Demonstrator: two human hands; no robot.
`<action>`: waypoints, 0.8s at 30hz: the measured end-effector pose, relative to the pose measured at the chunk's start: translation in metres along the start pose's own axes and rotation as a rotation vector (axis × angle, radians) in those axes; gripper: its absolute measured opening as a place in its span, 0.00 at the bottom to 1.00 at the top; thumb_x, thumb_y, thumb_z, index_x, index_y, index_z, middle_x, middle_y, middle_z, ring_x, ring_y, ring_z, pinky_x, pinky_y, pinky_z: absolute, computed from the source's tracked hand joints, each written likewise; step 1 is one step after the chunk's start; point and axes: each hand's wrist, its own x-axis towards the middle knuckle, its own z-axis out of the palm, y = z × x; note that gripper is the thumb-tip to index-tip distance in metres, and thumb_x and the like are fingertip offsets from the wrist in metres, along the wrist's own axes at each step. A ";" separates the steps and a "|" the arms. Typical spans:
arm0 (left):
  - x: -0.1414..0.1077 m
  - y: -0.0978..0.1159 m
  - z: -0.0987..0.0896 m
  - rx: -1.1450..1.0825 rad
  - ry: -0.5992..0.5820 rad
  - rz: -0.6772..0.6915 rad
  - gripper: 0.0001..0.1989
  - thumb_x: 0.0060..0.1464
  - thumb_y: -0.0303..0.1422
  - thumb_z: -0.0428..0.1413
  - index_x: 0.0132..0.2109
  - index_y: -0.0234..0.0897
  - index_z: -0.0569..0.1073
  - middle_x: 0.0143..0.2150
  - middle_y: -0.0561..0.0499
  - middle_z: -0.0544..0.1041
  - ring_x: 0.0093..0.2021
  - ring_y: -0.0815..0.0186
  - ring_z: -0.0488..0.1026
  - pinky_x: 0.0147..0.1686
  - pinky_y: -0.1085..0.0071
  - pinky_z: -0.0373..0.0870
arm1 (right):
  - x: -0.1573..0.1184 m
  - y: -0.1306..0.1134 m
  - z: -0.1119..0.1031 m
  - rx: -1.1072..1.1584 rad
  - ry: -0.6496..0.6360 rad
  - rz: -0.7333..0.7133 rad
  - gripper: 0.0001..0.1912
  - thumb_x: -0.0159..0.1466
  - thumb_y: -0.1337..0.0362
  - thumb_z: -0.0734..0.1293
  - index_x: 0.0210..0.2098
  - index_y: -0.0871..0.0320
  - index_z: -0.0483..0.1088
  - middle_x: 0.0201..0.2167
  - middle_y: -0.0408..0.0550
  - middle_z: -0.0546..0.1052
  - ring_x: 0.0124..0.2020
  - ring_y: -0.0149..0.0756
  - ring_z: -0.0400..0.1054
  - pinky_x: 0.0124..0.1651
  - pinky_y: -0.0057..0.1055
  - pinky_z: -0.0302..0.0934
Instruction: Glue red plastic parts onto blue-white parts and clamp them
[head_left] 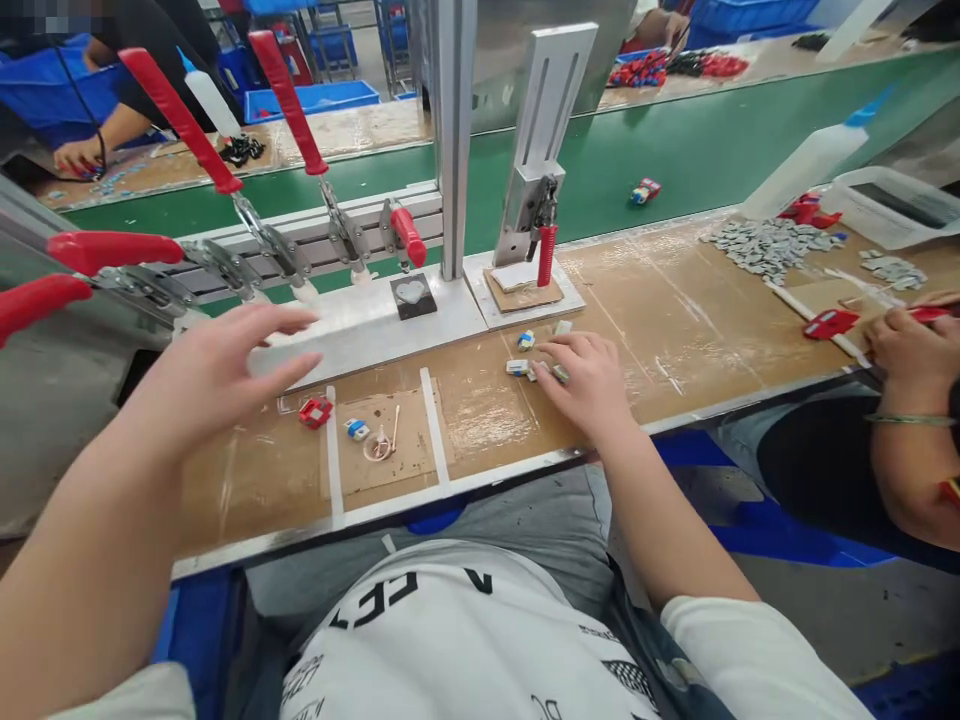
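Observation:
My left hand [217,375] hangs in the air by the row of red-handled toggle clamps [289,105], its thumb and fingers apart and nothing between them. On the table, my right hand [589,385] has its fingers spread over several small whitish pieces [517,367]; its fingertips partly cover some of them. A small blue, yellow and white piece [526,340] lies just beyond. Nearer my left side are a small red toy-car-like part [315,412], a blue-and-white piece [357,429], a small round dish [377,447] and a thin stick [396,425].
Behind the fixture runs a green conveyor [600,170] carrying a small colourful piece [645,191]. A single clamp stand [525,215] and a dark block with a heart shape [413,295] stand ahead. At right are grey parts [772,245], a white bottle [806,165] and a co-worker's hands [911,345].

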 end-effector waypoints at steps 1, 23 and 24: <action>-0.019 -0.024 0.003 0.017 0.021 -0.073 0.33 0.60 0.62 0.56 0.58 0.42 0.78 0.56 0.54 0.78 0.49 0.58 0.76 0.59 0.56 0.69 | 0.007 -0.005 0.002 -0.038 -0.058 -0.031 0.15 0.75 0.54 0.67 0.54 0.55 0.78 0.53 0.57 0.78 0.55 0.56 0.68 0.59 0.50 0.57; -0.065 -0.066 0.116 -0.295 0.128 -0.258 0.13 0.62 0.39 0.63 0.52 0.41 0.79 0.49 0.48 0.83 0.49 0.56 0.79 0.50 0.61 0.73 | 0.118 -0.152 0.113 1.312 -0.428 0.116 0.28 0.60 0.47 0.81 0.52 0.56 0.79 0.43 0.50 0.81 0.42 0.41 0.74 0.47 0.40 0.74; -0.057 -0.062 0.114 -0.336 0.146 -0.251 0.14 0.61 0.38 0.63 0.53 0.42 0.78 0.48 0.49 0.84 0.47 0.57 0.80 0.49 0.62 0.73 | 0.115 -0.152 0.118 1.358 -0.420 0.141 0.29 0.60 0.45 0.81 0.53 0.56 0.78 0.41 0.49 0.80 0.40 0.40 0.74 0.43 0.38 0.74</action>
